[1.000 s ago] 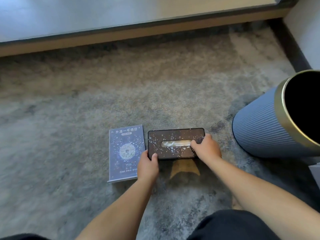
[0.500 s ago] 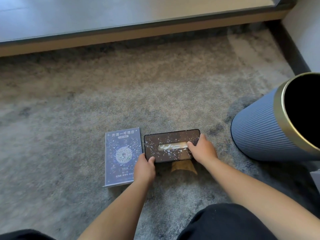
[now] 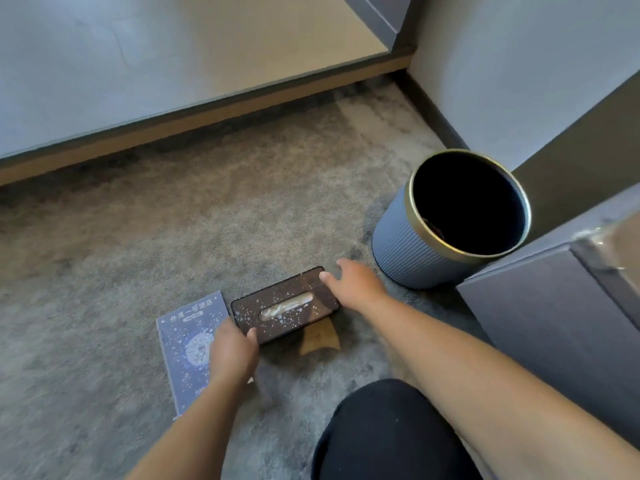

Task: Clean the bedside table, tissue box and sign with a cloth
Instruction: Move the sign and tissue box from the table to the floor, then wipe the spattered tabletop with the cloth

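Carpet [image 3: 138,258] grey, covers floor. Ribbed blue bin [image 3: 408,251] with gold rim stands upright right of tissue box [image 3: 287,306], near right hand [image 3: 356,284]. Dark cabinet corner [image 3: 540,323] at right edge. Tissue box lies flat on carpet, tissue showing in slot. Sign [image 3: 187,341] lies flat just left of box. Left hand [image 3: 233,351] grips box's near-left corner, partly covering sign. Right hand open, fingers spread over box's far-right end.
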The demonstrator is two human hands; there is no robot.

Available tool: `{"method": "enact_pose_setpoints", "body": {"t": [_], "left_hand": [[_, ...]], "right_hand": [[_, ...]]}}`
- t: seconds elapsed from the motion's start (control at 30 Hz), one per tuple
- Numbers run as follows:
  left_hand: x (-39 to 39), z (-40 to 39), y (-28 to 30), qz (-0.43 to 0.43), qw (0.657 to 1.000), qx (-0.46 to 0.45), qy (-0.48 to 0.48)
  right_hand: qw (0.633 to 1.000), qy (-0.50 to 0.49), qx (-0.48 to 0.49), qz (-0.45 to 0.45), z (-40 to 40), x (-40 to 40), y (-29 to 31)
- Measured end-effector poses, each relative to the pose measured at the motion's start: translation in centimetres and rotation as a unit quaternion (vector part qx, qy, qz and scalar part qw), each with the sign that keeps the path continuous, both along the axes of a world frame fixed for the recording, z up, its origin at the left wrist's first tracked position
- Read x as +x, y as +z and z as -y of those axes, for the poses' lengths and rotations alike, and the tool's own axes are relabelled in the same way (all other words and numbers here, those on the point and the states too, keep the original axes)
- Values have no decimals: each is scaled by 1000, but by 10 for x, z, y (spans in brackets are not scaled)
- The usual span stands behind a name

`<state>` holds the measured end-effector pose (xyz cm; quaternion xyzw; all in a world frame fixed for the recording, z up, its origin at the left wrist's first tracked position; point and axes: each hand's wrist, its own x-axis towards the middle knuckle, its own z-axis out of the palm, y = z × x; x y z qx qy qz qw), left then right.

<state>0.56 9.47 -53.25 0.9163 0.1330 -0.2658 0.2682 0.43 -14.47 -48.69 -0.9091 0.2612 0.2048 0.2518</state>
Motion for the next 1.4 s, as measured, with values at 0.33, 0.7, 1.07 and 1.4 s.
{"method": "enact_pose_setpoints", "body": {"t": [0.33, 0.7, 1.07, 1.4], "left_hand": [[5, 67, 250, 76, 912, 64, -398], [-36, 213, 396, 118, 821, 6, -558], [-76, 332, 351, 114, 846, 20, -520], [-87, 339, 325, 235, 832, 92, -495]], "right_hand": [[988, -28, -124, 93, 23, -62, 242], [957, -220, -136, 133, 118, -251, 385], [874, -439, -200, -55, 130, -514, 347], [830, -504, -239, 16, 128, -558, 306]]}}
